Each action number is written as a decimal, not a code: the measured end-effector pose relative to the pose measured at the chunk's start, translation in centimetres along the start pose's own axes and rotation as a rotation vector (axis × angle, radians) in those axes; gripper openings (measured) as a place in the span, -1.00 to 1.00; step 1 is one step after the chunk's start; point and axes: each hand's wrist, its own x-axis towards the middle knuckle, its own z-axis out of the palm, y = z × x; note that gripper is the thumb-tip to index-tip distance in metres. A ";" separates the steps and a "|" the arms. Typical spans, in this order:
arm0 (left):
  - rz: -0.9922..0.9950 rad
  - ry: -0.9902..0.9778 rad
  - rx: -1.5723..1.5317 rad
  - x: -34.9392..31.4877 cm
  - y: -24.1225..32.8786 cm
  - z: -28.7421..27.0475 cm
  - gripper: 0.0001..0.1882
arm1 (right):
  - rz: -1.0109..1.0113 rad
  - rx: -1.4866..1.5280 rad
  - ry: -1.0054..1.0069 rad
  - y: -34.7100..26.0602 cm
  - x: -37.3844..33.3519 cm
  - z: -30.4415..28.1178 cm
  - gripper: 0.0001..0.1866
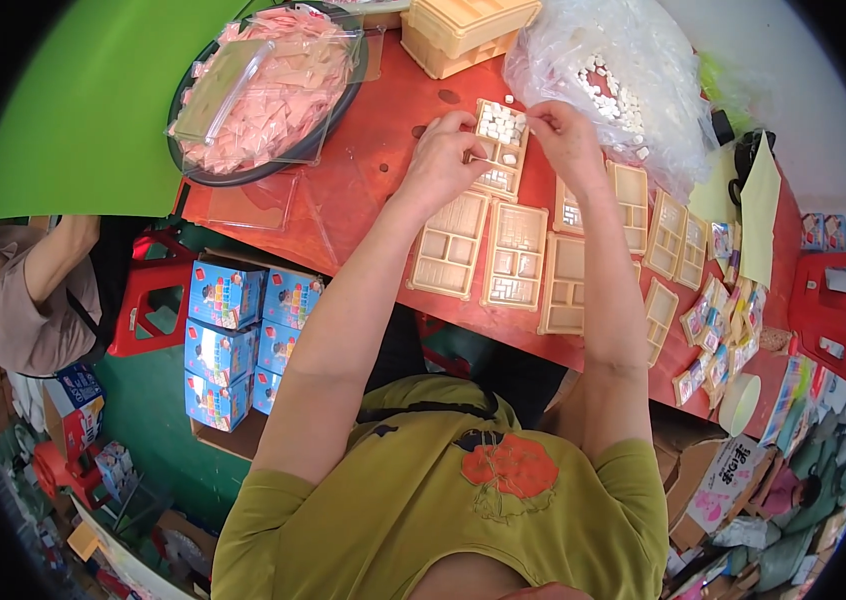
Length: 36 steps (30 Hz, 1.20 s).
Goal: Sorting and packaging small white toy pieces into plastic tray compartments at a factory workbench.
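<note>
A cream compartment tray (509,184) lies on the red table, with many small white cubes (500,124) packed in its far section and a few in a smaller one. My left hand (443,160) curls over the tray's left side, thumb and fingers bent in by the small compartments. At the tray's far right corner, my right hand (568,140) pinches its fingertips together beside the cubes. What either hand's fingertips hold is too small to make out. One loose white cube (509,99) sits just beyond the tray.
Several cream trays (449,245) lie nearer me and to the right. A clear bag of white cubes (615,85) stands far right, stacked cream trays (463,38) at the back. A dark basin (179,150) holds pink packets. Blue boxes (218,345) are stacked left; a person (28,300) sits beyond.
</note>
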 end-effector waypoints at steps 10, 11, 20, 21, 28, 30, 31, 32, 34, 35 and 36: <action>-0.064 0.008 -0.105 0.0 0.1 -0.3 -0.88 | -0.077 -0.717 -0.148 0.9 -1.2 -0.8 -0.82; -0.062 0.006 -0.110 0.0 0.2 -0.2 -0.88 | -0.077 -0.716 -0.148 0.8 -1.1 -0.8 -0.82; -0.016 0.010 -0.043 -0.1 -0.2 -0.1 -0.86 | -0.060 -0.240 0.033 -2.9 -1.1 -0.3 -0.82; -0.009 0.029 -0.028 -0.1 -0.2 -0.1 -0.86 | -0.096 -0.211 0.026 -3.4 -1.0 -0.1 -0.82; -0.027 0.019 -0.069 -0.2 -0.4 0.1 -0.85 | -0.182 -0.271 -0.175 -3.3 -3.7 1.1 -0.86; -0.012 0.030 -0.030 0.0 -0.1 0.1 -0.85 | -0.189 -0.292 -0.134 -3.0 -4.5 1.9 -0.87; -0.011 0.029 -0.030 -0.1 -0.2 0.1 -0.85 | -0.202 -0.313 -0.094 -3.0 -4.7 2.3 -0.87; -0.015 0.033 -0.025 -0.1 -0.3 0.1 -0.86 | -0.201 -0.313 -0.092 -3.0 -4.8 2.6 -0.87; -0.017 0.039 -0.020 -0.2 -0.3 0.0 -0.86 | -0.188 -0.243 -0.100 -3.0 -4.7 2.8 -0.88; -0.022 0.034 -0.033 -0.3 -0.4 0.1 -0.85 | -0.190 -0.244 -0.098 -3.3 -4.7 2.8 -0.88; -0.027 0.030 -0.046 -0.3 -0.4 0.1 -0.85 | -0.089 -0.183 -0.059 -3.5 -4.7 2.6 -0.88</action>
